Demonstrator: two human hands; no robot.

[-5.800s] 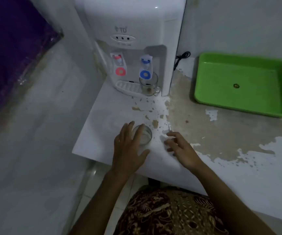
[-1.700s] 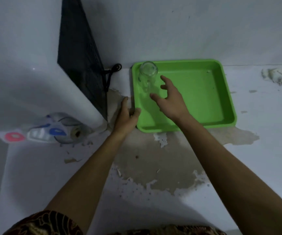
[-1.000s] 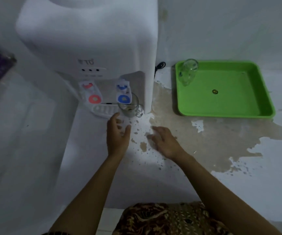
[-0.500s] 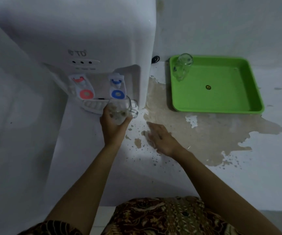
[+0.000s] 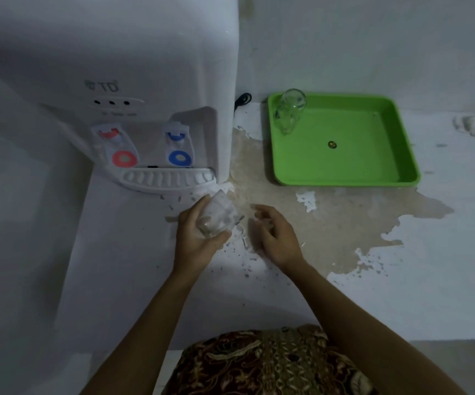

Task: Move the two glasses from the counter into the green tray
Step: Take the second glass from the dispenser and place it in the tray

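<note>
The left hand (image 5: pixel 199 238) grips a glass mug (image 5: pixel 216 216) above the counter (image 5: pixel 401 280), just in front of the drip tray (image 5: pixel 167 179) of the white dispenser (image 5: pixel 116 81). The fingers wrap the far side of the mug and the thumb (image 5: pixel 219 238) presses on the near side, close to its base. The mug is tilted, with its mouth pointing away and a little to the right. Its handle shows faintly on the right side, toward the other hand. I cannot tell if the mug touches the counter or is lifted.

The right hand (image 5: pixel 276 238) is just beside the mug, apart from it, and it holds nothing. Its fingers are loosely curled and point to the left, toward the mug, with the palm turned to the left. Both forearms reach forward from the bottom of the view, over a brown patterned cloth (image 5: pixel 259 363).

The other glass (image 5: pixel 289 114) already stands in the green tray (image 5: pixel 387 178), in its far left corner. The tray lies on the counter to the right of the dispenser, well apart from both hands. A large brownish stain (image 5: pixel 344 229) spreads over the counter between the hands and the tray.
</note>
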